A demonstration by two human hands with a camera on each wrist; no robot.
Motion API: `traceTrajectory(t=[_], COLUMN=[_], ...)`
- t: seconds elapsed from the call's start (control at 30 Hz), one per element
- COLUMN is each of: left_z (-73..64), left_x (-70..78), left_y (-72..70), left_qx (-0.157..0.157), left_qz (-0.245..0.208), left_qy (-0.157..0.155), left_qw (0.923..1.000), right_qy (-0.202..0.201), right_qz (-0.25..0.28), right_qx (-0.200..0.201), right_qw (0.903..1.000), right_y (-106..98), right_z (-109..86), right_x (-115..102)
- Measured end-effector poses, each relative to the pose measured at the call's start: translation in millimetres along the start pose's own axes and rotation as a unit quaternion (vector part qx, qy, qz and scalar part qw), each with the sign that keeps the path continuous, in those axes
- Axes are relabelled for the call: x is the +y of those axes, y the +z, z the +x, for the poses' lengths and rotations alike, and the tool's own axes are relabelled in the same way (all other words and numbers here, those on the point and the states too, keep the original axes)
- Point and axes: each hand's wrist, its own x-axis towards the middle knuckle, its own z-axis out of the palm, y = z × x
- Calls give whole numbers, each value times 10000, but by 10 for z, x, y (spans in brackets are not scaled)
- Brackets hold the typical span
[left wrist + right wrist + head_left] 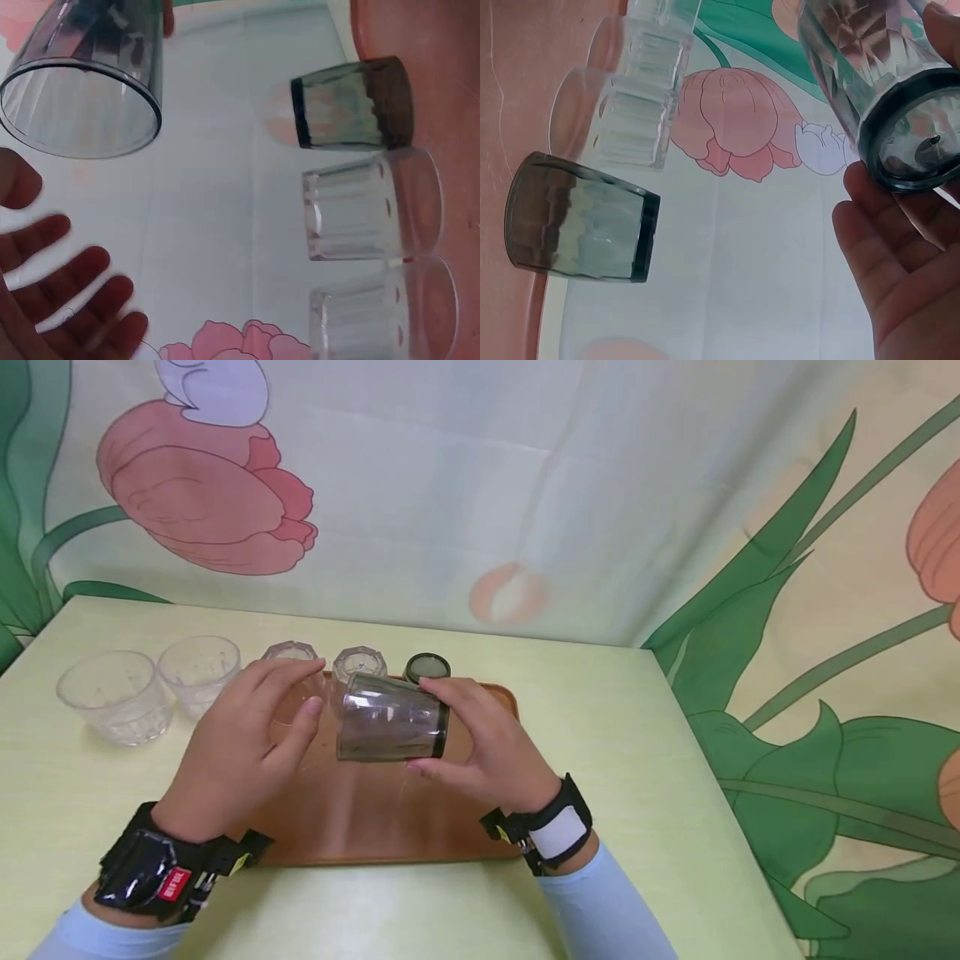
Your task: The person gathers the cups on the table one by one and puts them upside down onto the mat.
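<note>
My right hand [495, 747] grips a smoky grey drinking glass [390, 717] near its thick dark base, fingers and thumb on either side. The glass lies sideways in the air above the brown tray [360, 827], its mouth turned to the left. My left hand [236, 739] is raised left of that mouth, apart from it; in the left wrist view its fingers [82, 270] are spread and hold nothing. Behind the hands, a second smoky glass [585, 221] and two clear faceted glasses [375, 206] [386, 311] stand upside down in a row on the tray.
Left of the tray, two clear glasses [116, 702] [197, 672] stand upright side by side on the pale table [637, 793]. A curtain [420, 510] printed with flowers hangs behind the table and along its right side.
</note>
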Motion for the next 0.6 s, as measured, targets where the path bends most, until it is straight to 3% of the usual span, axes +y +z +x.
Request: traceTrajectory(t=[0.13,0.23,0.47,0.6], left_z=[18,3,-79,-118], left_x=[-108,-226,-533,-664], left_y=[0,-3,8,35], left_qx=[14,-207,-974,-1714], left_qz=[221,362,880,1148], left_qy=[-843,-1395,-1728,-2012], left_qw=[9962,9893,9762,9576], right_qy=[13,39,105,77], right_qz=[-114,-140,-120,-201], right_qx=[44,42,-23,-32], right_qw=[9999,9999,9999,9998], right_y=[-29,-42,-50,-52], right_z=[5,-2,-10,-16], right_x=[30,44,62,68])
